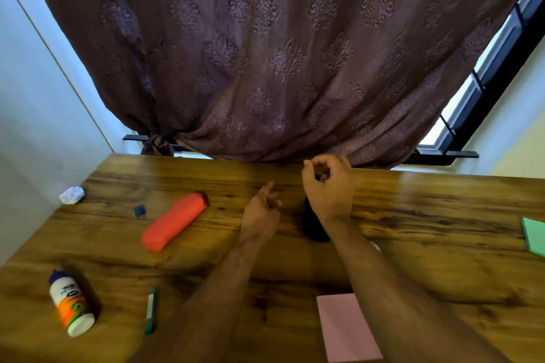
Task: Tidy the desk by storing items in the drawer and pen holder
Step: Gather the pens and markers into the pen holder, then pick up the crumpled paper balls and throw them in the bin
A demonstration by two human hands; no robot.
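A: Left hand [262,209] hovers near the middle of the desk [413,203], fingers loosely curled, holding nothing. And the right?

B: Right hand [328,188] is above the dark pen holder [312,224], near the far edge, fingers curled and pinching something small; too blurred to name.

A: What is still out, from the left edge across?

B: A crumpled paper ball [71,194] at the far left corner, light and soft, fit for a loose pinch. Near the front left, a glue bottle [71,303] lies on its side, long axis running front to back, blue cap pointing away. Probably smooth plastic and apt to roll, so take it round the middle.

A: Next?

B: A small blue lump [139,211], then a green pen [151,311] by the front edge, lying front to back; I cannot tell which end is the tip. Stiff and thin; pinch it mid-barrel.

A: The red thing?

B: A red pencil case [174,221], long axis slanting from near left to far right. Looks light; grip across its width. Further right, a pink notepad [348,327] at the front edge and a green notepad [533,237] at the right edge, both flat.
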